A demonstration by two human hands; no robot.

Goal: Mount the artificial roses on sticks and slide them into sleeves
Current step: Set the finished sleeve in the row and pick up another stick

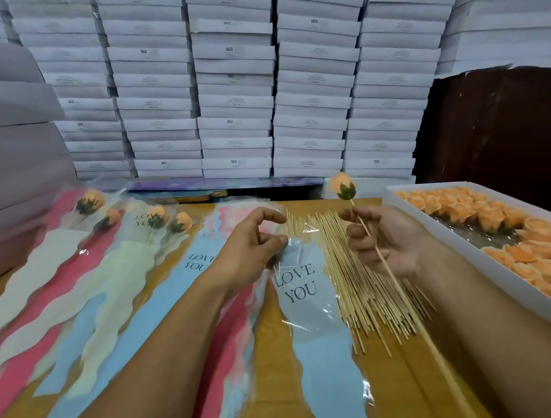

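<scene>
My right hand [383, 239] grips a thin bamboo stick [397, 285] with an orange rose [342, 185] mounted on its upper end, held above the table. My left hand [253, 241] pinches the top edge of a clear blue "LOVE YOU" sleeve [306, 302] lying on the table. A loose pile of bamboo sticks [359, 284] lies between the two hands, partly under the sleeve. Several roses on sticks inside sleeves [154, 220] lie at the left.
A white tray [478, 263] holding several orange rose heads [489, 218] stands at the right. Pink, white and blue empty sleeves [82, 296] are fanned across the brown table [271, 367]. Stacks of white boxes [234, 84] wall the back.
</scene>
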